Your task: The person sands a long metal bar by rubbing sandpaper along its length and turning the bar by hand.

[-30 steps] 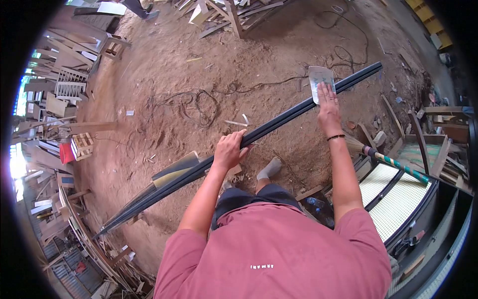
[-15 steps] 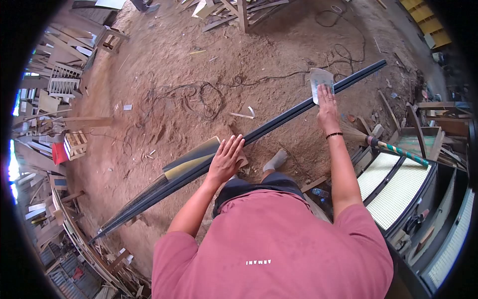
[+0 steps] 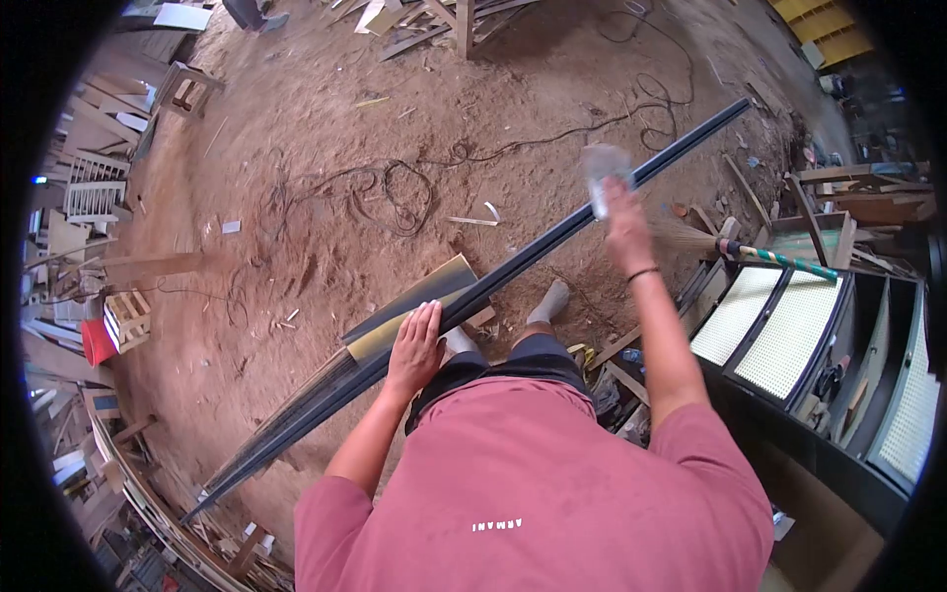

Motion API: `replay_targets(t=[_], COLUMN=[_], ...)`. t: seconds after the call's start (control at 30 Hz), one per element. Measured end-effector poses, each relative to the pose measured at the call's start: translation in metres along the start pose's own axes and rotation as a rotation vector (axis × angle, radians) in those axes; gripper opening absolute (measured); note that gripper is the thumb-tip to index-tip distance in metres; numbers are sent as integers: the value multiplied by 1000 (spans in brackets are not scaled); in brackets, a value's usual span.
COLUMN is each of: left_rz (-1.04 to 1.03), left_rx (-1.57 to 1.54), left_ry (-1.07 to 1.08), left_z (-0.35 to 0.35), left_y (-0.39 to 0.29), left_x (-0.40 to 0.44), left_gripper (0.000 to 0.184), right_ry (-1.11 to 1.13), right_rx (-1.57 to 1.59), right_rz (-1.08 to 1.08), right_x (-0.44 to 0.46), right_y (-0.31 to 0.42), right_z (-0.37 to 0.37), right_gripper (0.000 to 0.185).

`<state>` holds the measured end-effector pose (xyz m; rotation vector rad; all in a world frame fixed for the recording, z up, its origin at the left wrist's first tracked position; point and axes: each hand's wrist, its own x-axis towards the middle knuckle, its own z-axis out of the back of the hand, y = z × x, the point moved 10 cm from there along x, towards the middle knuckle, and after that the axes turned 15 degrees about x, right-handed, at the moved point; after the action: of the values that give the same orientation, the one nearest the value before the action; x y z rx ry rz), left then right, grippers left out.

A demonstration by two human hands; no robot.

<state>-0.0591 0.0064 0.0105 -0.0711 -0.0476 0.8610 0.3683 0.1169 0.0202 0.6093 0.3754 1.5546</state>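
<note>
A long black strip of wood point(image 3: 538, 252) with a groove along it runs diagonally before my body. My left hand point(image 3: 418, 343) lies over its middle, fingers together across the top and thumb side hidden. Farther up the strip, my right hand point(image 3: 625, 222) presses a pale sheet of sandpaper point(image 3: 603, 170) against it; hand and sheet are smeared by motion. Beneath the strip, near my left hand, is a board with dark and yellowish parts point(image 3: 395, 326). More long dark strips point(image 3: 286, 419) lie together toward the lower left.
Right of me stands a black frame with woven white panels point(image 3: 784, 331), a broom with a striped handle point(image 3: 779, 259) beside it. Cables point(image 3: 400, 192) coil on the dirt floor. Wood pieces point(image 3: 94, 187) and a red bucket point(image 3: 98, 341) are at the left.
My right hand and the sandpaper have shifted a little down-left and become blurred. My left hand has moved slightly down-left in view. The whole view has also shifted with my head.
</note>
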Motion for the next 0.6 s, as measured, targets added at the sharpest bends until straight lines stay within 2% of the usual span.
replay_targets(t=[0.1, 0.13, 0.17, 0.2, 0.23, 0.27, 0.33, 0.37, 0.4, 0.43, 0.47, 0.5, 0.53, 0.57, 0.6], left_rz=[63, 53, 83, 112, 110, 101, 111, 105, 94, 95, 97, 86, 85, 87, 81], left_rx=[-16, -16, -19, -24, -6, -9, -74, -84, -83, -67, -50, -50, -31, -14, -15], left_ry=[14, 8, 19, 31, -12, -5, 25, -4, -1, 0, 0, 5, -17, -39, -33], left_z=[2, 1, -3, -6, -2, -2, -8, -5, -5, -6, -6, -7, -4, -3, -4], left_y=[17, 21, 28, 34, 36, 35, 42, 42, 41, 42, 42, 40, 40, 39, 37], left_x=[-23, -29, -39, -45, -47, -53, -53, -51, -51, -51, -50, -50, -50, -50, -52], left_gripper=[83, 83, 82, 80, 78, 78, 80, 78, 78, 78, 77, 77, 78, 78, 78], right_ry=[-119, -72, -33, 56, 277, 335, 312, 370, 342, 334, 323, 180, 38, -3, -2], right_rx=[-131, -25, -5, 64, 18, -21, 139, 14, -117, -43, 50, -39, 11, -68, -66], right_rz=[10, 15, 116, 83, 3, 244, 342, 414, 339, 183, -103, -67, 18, 23, 14], right_x=[-2, -12, -29, -47, -79, -101, -122, -118, -103, -82, -54, -31, -11, 2, -3], right_y=[-5, 28, 74, 117, 142, 212, 261, 252, 219, 169, 111, 62, 29, 6, 5], right_z=[3, -17, -51, -85, -151, -170, -179, -176, -162, -145, -111, -77, -37, -11, -16], right_gripper=[70, 69, 69, 69, 71, 71, 69, 69, 69, 75, 75, 73, 72, 70, 70])
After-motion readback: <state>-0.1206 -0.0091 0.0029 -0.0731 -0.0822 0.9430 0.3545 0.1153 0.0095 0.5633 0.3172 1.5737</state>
